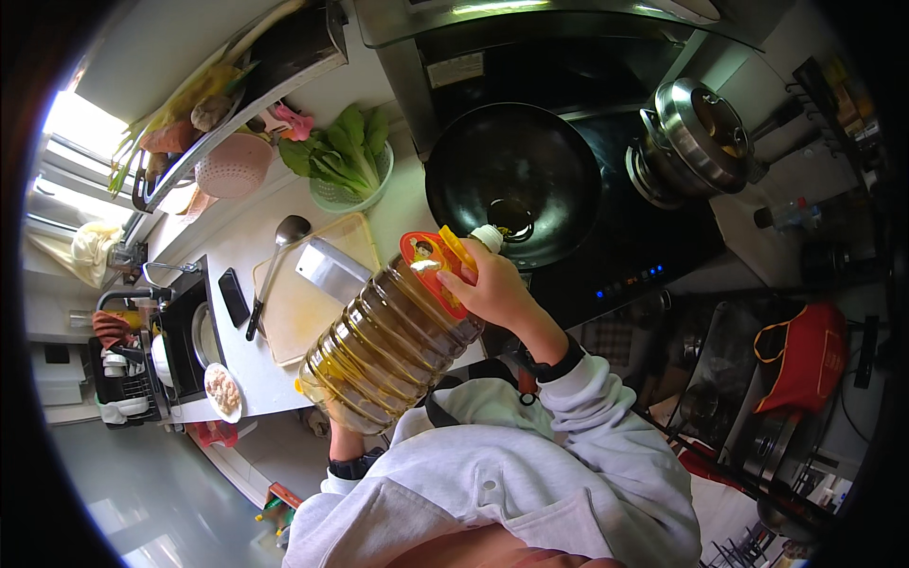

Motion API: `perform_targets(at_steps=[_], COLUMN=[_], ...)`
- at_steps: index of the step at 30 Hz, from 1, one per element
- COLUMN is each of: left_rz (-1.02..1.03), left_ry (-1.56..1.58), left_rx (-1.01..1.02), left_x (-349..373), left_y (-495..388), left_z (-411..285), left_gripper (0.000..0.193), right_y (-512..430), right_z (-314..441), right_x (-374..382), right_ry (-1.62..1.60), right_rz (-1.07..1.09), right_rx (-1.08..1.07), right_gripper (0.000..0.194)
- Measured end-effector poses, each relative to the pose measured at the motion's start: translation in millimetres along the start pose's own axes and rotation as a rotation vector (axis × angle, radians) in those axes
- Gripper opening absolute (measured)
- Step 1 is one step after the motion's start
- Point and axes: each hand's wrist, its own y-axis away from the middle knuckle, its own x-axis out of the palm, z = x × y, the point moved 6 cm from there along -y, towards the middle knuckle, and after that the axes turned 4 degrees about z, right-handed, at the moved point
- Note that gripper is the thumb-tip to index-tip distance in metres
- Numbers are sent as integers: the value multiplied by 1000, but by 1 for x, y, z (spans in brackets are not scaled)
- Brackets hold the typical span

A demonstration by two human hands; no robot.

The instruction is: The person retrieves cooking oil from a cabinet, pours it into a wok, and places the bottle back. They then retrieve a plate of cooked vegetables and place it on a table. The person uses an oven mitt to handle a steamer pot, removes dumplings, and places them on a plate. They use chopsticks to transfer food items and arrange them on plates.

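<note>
A large ribbed plastic jug of cooking oil (383,341) is tilted across my front, its white neck (487,237) over the near rim of a black wok (511,153). My right hand (493,284) grips the jug near its neck, beside the yellow handle and a red label. My left hand (339,417) holds up the jug's base from below, mostly hidden behind the plastic. Yellowish oil shows at the mouth, and a small pool of oil (510,219) lies in the wok.
On the counter are a cleaver (334,270) on a cutting board (287,323), a ladle (273,277), a phone (233,297), a plate of chopped pale food (224,394) and a colander of leafy greens (351,170). A lidded steel pot (699,138) stands right of the wok.
</note>
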Motion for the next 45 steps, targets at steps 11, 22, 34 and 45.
perform_targets(at_steps=[11,22,34,45], left_rz=[1,13,9,19], left_ry=[4,13,22,17], left_rx=[-1,-3,9,11], left_x=[0,8,6,15], left_y=[-1,-2,0,-8], left_z=[-3,-2,-6,-10], left_gripper=[36,36,36,37], right_y=[-8,-9,-14,-17], right_z=[1,3,1,-4], right_x=[-5,-9,-10,-15], right_ry=[-6,-33,-104,-131], right_rz=[17,7,63,38], right_rx=[37,42,78,69], right_gripper=[48,51,42,38])
